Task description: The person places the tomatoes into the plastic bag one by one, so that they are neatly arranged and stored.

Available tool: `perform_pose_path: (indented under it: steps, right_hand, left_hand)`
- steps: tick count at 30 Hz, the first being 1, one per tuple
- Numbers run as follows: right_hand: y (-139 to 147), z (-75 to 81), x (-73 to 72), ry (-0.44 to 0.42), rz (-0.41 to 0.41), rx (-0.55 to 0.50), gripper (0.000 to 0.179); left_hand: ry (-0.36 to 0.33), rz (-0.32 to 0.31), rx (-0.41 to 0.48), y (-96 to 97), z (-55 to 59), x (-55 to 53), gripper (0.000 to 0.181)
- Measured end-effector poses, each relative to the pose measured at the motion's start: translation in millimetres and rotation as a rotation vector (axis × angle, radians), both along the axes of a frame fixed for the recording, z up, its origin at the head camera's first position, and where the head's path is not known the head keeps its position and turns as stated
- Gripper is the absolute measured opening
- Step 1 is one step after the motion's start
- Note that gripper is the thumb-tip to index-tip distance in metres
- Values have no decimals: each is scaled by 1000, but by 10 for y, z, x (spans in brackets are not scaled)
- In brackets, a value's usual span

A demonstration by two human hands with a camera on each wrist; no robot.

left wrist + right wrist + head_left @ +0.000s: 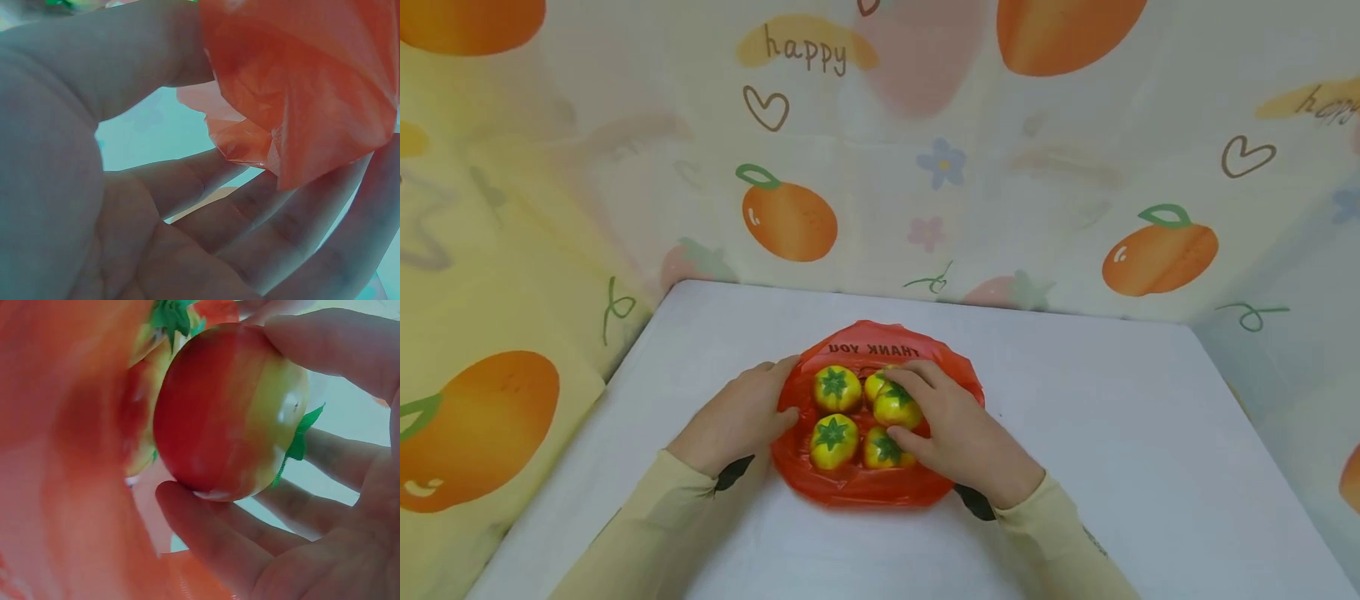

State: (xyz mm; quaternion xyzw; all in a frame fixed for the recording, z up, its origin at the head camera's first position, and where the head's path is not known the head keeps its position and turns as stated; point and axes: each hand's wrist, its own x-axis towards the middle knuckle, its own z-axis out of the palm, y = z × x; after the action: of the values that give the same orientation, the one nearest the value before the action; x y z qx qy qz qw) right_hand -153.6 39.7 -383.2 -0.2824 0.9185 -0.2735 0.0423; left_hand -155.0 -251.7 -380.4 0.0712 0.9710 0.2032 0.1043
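Observation:
A red plastic bag [872,493] with THANK YOU print lies spread open on the table. Inside it sit several yellow-and-red fruits [834,442] with green star-shaped leaf caps. My right hand [966,437] grips one such fruit [225,419] between thumb and fingers, over the bag's right side; in the head view it overlaps another fruit behind it. At the bag's left edge, my left hand [741,417] holds the rim, thumb on the inner side and fingers outside. The left wrist view shows the red plastic [306,94] between thumb and fingers.
The white table [1097,433] extends around the bag on all sides. Behind it hangs a curtain [1022,192] printed with oranges, hearts and the word happy, and a similar yellowish cloth [467,308] hangs on the left.

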Motion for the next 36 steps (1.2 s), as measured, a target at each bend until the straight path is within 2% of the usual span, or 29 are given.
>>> perform_pose_path:
  steps: [7,11,15,24,36]
  right_hand:
    - [163,-105,13,-36,-86,36,71]
    - [254,-180,-2,-30,-117,55,71]
    - [299,-246,-8,-64,-150,77,72]
    - [269,-325,-63,-66,-148,81,72]
    - [266,-363,-78,-92,-161,96,72]
  left_hand:
    - [-16,-4,2,36,-39,-31,71]
    - [-21,-1,5,46,-25,-42,71]
    - [-25,0,5,61,-21,-45,71]
    - [-10,19,18,25,-82,-57,73]
    - [-5,15,19,43,-62,-56,73]
